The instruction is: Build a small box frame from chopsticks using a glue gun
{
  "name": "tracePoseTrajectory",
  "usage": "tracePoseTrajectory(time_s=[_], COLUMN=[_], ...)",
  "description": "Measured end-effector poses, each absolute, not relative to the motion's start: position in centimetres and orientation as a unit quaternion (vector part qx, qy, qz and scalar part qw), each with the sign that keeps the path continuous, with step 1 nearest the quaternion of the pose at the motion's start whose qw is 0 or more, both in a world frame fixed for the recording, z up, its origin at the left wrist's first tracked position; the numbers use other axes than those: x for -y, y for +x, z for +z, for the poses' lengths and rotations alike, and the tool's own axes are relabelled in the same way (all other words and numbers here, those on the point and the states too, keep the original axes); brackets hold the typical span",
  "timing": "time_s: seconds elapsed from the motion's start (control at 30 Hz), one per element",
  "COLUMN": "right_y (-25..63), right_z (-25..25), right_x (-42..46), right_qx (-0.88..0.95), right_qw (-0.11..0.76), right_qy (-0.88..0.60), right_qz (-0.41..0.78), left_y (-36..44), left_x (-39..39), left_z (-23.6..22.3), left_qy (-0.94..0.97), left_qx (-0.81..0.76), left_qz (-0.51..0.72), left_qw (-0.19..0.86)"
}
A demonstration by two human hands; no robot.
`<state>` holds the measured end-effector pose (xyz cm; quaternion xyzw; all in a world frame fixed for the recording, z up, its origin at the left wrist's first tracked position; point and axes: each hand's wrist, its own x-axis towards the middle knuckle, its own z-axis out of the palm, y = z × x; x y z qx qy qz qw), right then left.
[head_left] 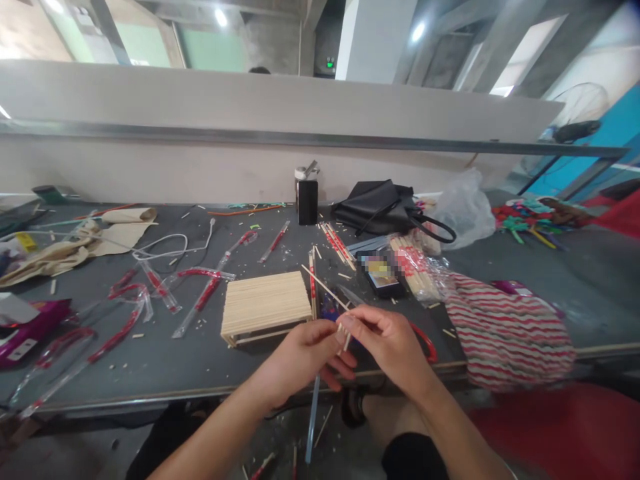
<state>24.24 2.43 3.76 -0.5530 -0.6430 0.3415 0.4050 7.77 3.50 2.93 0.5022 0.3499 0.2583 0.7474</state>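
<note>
In front of me my hands meet above the table's front edge. My right hand point(383, 333) pinches a thin wooden stick point(325, 287) whose long end points up and to the left. My left hand point(315, 350) is closed at the fingertips around short wooden pieces point(344, 337) beside it; the fingers partly hide them. Just left of the hands stands a small bench-like frame point(267, 300) built of pale sticks laid side by side. A red curved handle point(425, 343) shows behind my right hand. Behind the fingers lies a dark blue item, mostly covered.
Red-printed chopstick packs point(413, 267) and a black box point(380, 273) lie at the right, by a striped cloth point(507, 333). A black bag point(375, 203) and a bottle point(299, 190) stand behind. Torn wrappers point(205, 293) and a white cable point(185, 243) cover the left.
</note>
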Motion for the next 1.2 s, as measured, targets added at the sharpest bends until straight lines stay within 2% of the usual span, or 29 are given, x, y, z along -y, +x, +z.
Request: tracePoseTrajectory(time_s=[0.17, 0.5, 0.8, 0.87, 1.03, 1.2], right_y=[24.1, 22.0, 22.2, 22.5, 22.4, 22.0], right_z=[3.8, 3.6, 2.4, 2.4, 2.9, 2.7], right_x=[-2.4, -2.4, -2.7, -2.5, -1.8, -2.1], right_qx=[0.597, 0.55, 0.598, 0.642, 0.74, 0.753], right_qw=[0.43, 0.474, 0.483, 0.474, 0.423, 0.418], right_qy=[-0.565, -0.539, -0.463, -0.437, -0.46, -0.471], right_qz=[0.373, 0.427, 0.44, 0.414, 0.247, 0.19], left_y=[8.0, 6.9, 5.9, 5.7, 5.5, 5.7], left_x=[-3.6, -3.5, -3.5, -3.6, -3.8, -3.8], left_z=[2.7, 3.1, 3.3, 3.4, 3.5, 3.4], left_qy=[0.501, 0.429, 0.397, 0.38, 0.363, 0.367], left_qx=[-0.36, -0.305, -0.301, -0.298, -0.28, -0.278], left_qz=[0.292, 0.289, 0.34, 0.371, 0.399, 0.407], left_qw=[0.73, 0.8, 0.797, 0.793, 0.794, 0.789])
